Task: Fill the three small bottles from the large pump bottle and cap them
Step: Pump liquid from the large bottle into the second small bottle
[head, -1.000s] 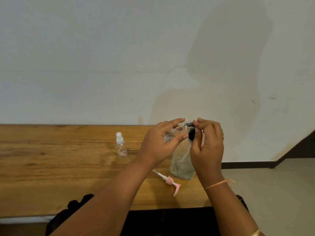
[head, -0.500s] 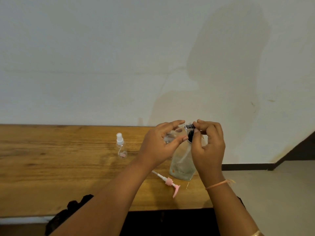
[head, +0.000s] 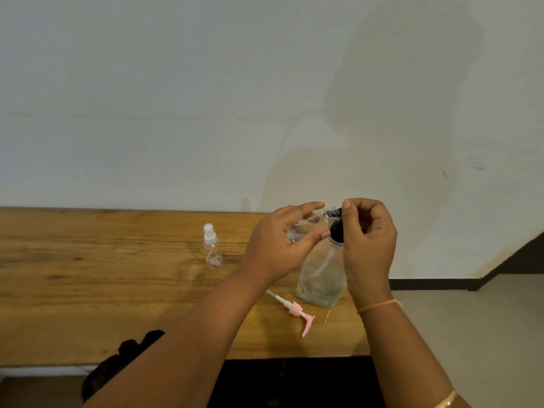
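On the wooden table (head: 88, 275), at nine o'clock from the hands, a small clear plastic spray bottle with a white nozzle (head: 211, 250) stands upright and capped. It has not moved over the last second. The left hand (head: 279, 245) grips a second small clear bottle (head: 309, 224), tipped on its side with its neck toward three o'clock. There the right hand (head: 368, 245) pinches a dark ribbed cap (head: 333, 212). Its fingers have rolled round since a second ago, which reads as screwing the cap on, so this bottle is probably filled and nearly closed. At six o'clock below the hands, the large clear pump bottle (head: 319, 278) stands open with a little liquid at its bottom. Its pink-and-white pump head (head: 297, 312) lies beside it at seven o'clock. No third small bottle is in view.
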Available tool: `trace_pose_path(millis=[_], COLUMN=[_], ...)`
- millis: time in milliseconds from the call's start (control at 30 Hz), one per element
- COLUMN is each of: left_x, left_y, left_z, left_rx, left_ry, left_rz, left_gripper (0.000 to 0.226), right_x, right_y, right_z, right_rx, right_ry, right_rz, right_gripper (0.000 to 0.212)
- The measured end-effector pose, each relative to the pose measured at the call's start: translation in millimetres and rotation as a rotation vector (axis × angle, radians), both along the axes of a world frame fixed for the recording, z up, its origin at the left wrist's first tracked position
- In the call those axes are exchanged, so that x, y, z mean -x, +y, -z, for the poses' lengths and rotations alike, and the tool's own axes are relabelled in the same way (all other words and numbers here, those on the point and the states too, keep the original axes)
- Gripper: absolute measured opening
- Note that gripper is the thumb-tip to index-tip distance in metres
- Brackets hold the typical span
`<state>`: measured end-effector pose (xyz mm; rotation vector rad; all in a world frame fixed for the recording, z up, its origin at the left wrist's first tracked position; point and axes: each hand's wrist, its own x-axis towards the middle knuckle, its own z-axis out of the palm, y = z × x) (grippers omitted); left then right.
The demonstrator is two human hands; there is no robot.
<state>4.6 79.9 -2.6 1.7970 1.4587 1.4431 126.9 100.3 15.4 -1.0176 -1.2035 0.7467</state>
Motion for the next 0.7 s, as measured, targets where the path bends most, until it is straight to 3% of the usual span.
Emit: trace_pose_path(millis=[200, 700], left_x=[-1.5, 1.5], left_y=[-1.0, -1.5], left_z=[-2.3, -2.4], left_rx=[-0.037, 0.007], left_ry=[0.003, 0.007], left_rz=[-0.013, 0.012], left_gripper=[0.043, 0.044], right_x=[-2.3, 1.2], right_y=[-0.6, 0.5], right_z=[-8.1, 9.6], right_rx=[0.067, -0.035], right_ry=[0.184, 0.076], right_rz=[-0.068, 0.000], right_gripper=[0.012, 0.010])
